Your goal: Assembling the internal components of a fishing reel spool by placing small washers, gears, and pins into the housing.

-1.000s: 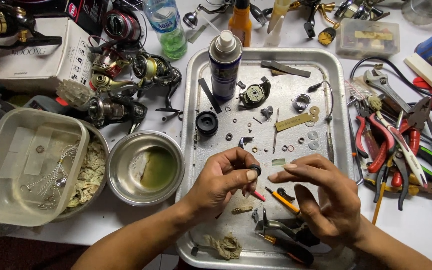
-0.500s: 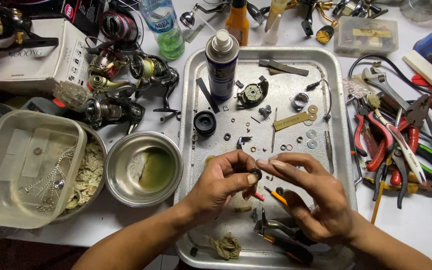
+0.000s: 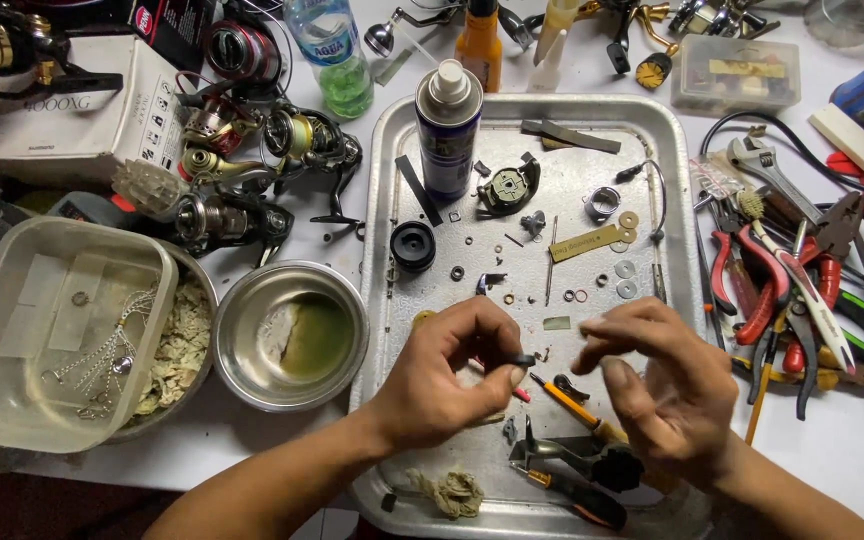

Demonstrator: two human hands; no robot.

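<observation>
Head view, the only one you've got: both your hands are over the near half of the metal tray (image 3: 392, 150). Your left hand (image 3: 452, 375) has its grip pinched nearly closed, thumb and forefinger clamped on a small black part (image 3: 522, 359) that pokes out toward the right. It's held just above the tray floor, between your two hands. Too small to say what kind of part it is.

Your right hand (image 3: 667, 385) sits just beside it, fingers curled and fingertips bunched loosely together. Can't tell if there's anything in that grip; it looks empty, but the fingertips are blurred.

Under and between your hands there's an orange-handled screwdriver (image 3: 567, 400) lying on the tray, and nearer you a black-handled tool (image 3: 577, 460) and a grubby rag scrap (image 3: 452, 492).

Further up the tray: a spray can (image 3: 448, 130) standing upright, a black round cap (image 3: 413, 245), a dark reel body piece (image 3: 508, 188), plus washers (image 3: 625, 270) and tiny bits scattered around.

Off the tray on the worktop (image 3: 852, 440), left side, a steel bowl (image 3: 290, 335) with greenish liquid, a clear plastic tub (image 3: 52, 340), and a few fishing reels (image 3: 232, 215). On the right, a pile of red-handled pliers (image 3: 752, 285).
</observation>
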